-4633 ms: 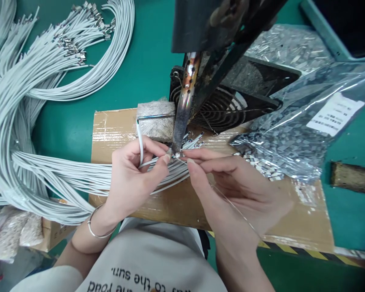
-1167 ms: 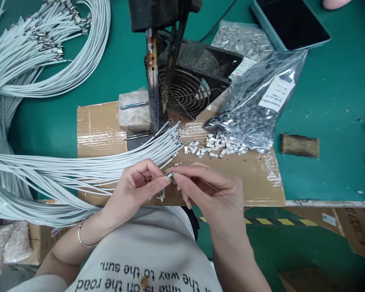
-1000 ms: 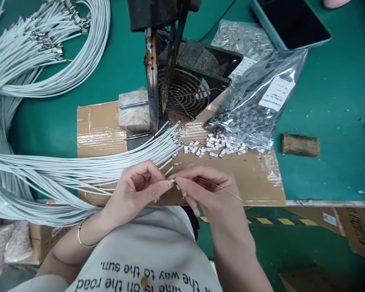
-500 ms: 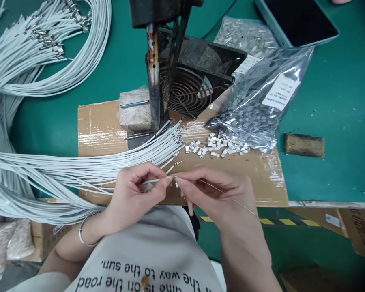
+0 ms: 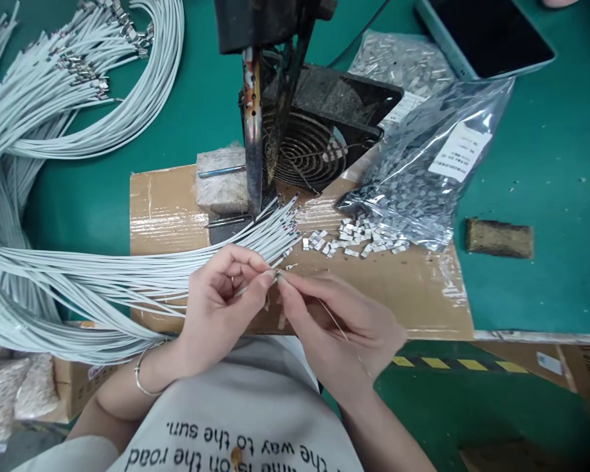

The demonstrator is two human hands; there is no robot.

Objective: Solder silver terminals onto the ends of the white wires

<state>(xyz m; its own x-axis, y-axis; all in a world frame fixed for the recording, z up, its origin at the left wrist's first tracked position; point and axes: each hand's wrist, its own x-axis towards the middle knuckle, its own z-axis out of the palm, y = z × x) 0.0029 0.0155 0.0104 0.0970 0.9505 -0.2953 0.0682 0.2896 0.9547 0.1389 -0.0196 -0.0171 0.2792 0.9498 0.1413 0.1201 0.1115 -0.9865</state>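
Observation:
My left hand (image 5: 229, 305) is closed in a pinch on a white cable, mostly hidden by the fingers. Its fingertips meet those of my right hand (image 5: 341, 321) over the cardboard (image 5: 423, 295). That right hand is pinched shut too, and a thin silvery wire (image 5: 335, 320) trails back from it across the palm. Whatever tiny part sits between the fingertips is too covered to make out. Just beyond lies a bundle of white cables (image 5: 128, 262), its ends fanned out. Small loose metal clips (image 5: 358, 235) are scattered to the right of those ends.
A soldering iron (image 5: 254, 131) on a stand points down behind the hands, beside a black fan (image 5: 309, 147). Further right are a bag of metal clips (image 5: 413, 177), a phone (image 5: 491, 36) and a brown block (image 5: 499, 238). More cable bundles (image 5: 34, 131) lie left.
Both pinched hands have risen slightly away from my body, fingertips still together. My right hand has turned, and the thin wire now slants more steeply. The whole view has shifted a little.

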